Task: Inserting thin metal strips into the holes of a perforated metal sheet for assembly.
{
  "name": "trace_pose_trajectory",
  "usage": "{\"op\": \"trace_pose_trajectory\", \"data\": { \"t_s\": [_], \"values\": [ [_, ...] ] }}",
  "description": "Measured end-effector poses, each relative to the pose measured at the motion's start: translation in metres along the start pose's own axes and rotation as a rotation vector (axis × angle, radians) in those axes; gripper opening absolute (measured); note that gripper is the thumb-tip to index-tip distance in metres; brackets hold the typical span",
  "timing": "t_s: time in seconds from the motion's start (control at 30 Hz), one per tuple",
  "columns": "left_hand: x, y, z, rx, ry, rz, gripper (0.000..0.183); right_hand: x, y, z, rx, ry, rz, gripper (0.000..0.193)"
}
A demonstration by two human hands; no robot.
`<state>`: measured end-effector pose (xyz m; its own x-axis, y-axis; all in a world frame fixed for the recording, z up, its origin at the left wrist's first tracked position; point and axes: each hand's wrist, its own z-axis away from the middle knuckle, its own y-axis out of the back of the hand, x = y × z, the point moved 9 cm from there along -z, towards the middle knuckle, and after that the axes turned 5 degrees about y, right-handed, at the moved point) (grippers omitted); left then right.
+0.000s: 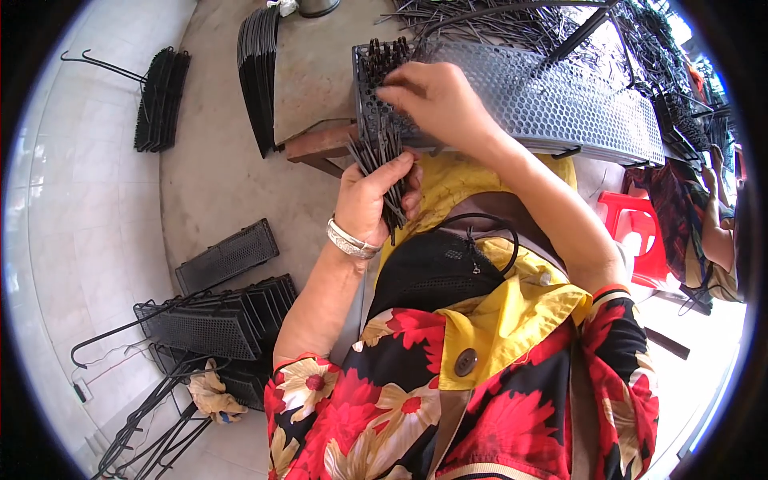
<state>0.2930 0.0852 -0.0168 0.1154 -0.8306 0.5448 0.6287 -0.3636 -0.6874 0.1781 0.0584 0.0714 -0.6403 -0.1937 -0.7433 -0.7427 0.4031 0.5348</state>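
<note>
My left hand (370, 196) is wrapped round a bundle of thin dark rods (382, 156), whose ends stick out past the fingers on both sides. Above and to the right of it, my right hand (438, 98) hovers over the left end of a long grey tray with round holes (528, 92). Its thumb and forefinger are drawn together; whatever lies between them is too small or hidden to name. Several dark upright pieces (386, 58) stand in the tray's holes just beyond my right fingertips.
Loose dark rods (496, 24) are heaped behind the tray. Stacked black racks (258, 80) stand left of it, and more perforated racks (216, 324) sit on the floor at lower left. A red stool (640, 232) and a co-worker's arm (718, 236) are at right.
</note>
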Motion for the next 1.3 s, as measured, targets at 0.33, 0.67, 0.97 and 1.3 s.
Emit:
{"op": "trace_pose_trajectory", "data": {
  "t_s": [0.33, 0.67, 0.97, 1.3],
  "values": [
    [-0.001, 0.004, 0.000, 0.076, -0.017, -0.081, 0.014, 0.026, 0.031, 0.024, 0.143, -0.422, -0.202, 0.020],
    [-0.001, 0.008, -0.003, 0.076, -0.036, -0.040, 0.014, 0.001, 0.064, 0.006, 0.598, 0.167, 0.230, 0.012],
    [0.000, 0.008, -0.002, 0.089, -0.014, -0.047, 0.013, -0.001, -0.001, -0.005, 0.039, 0.329, 0.606, 0.013],
    [0.002, -0.010, 0.005, -0.028, -0.012, -0.136, 0.012, 0.011, -0.003, 0.016, -0.155, -0.329, -0.278, 0.020]
  ]
}}
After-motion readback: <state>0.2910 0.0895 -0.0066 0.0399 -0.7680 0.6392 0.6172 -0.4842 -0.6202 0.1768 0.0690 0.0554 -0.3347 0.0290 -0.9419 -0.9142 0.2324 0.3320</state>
